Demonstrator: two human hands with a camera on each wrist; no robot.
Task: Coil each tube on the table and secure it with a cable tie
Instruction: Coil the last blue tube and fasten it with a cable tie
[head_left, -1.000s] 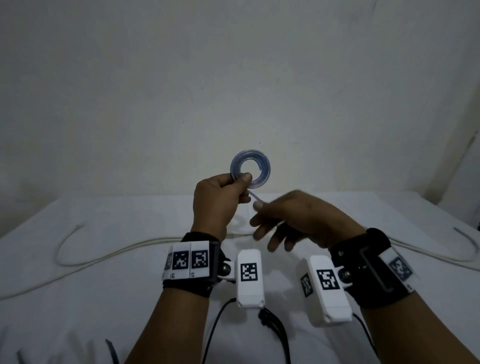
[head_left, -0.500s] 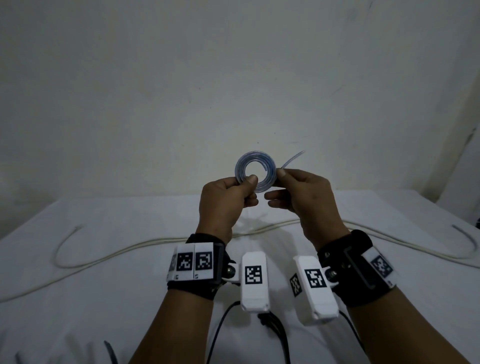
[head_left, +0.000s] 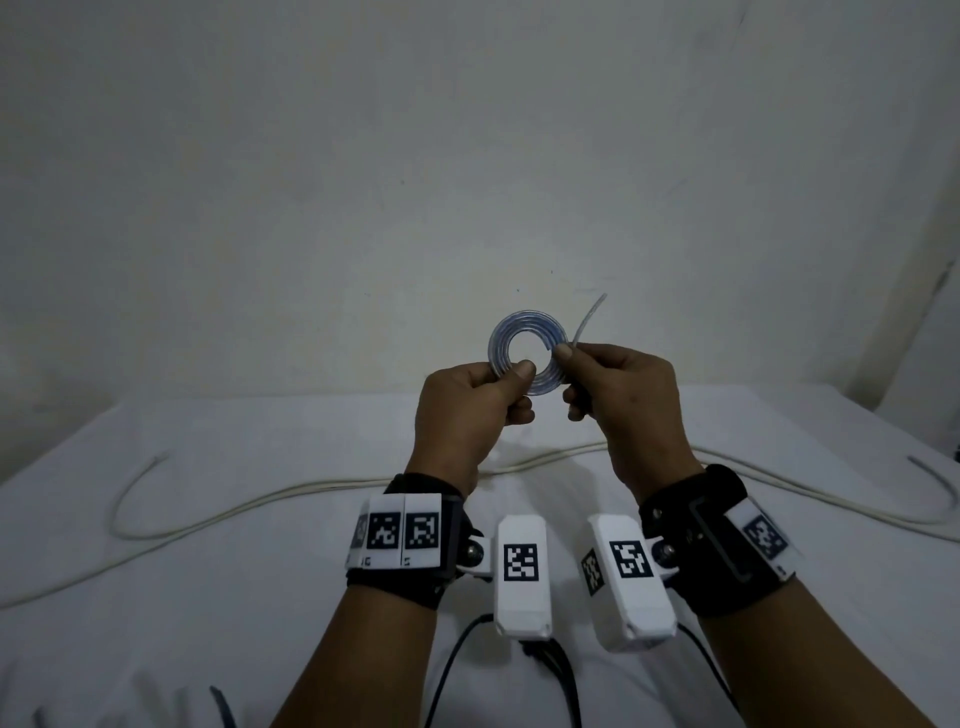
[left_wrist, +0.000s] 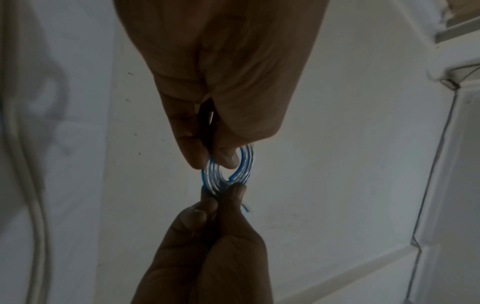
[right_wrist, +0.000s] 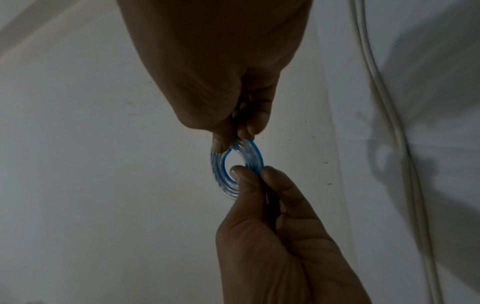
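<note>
Head view: both hands, left hand and right hand, pinch the clear coiled tube, its loose end sticking up, so tucking that end in and adding a cable tie likely comes next.

A plain, dim indoor room, likely a home. Beyond the hands stands a bare off-white wall; below them lies a worktop draped in white cloth, crossed by a white cable.

The clear, blue-striped coiled tube is standing upright above the table. Its free end is sticking up at the right.
</note>
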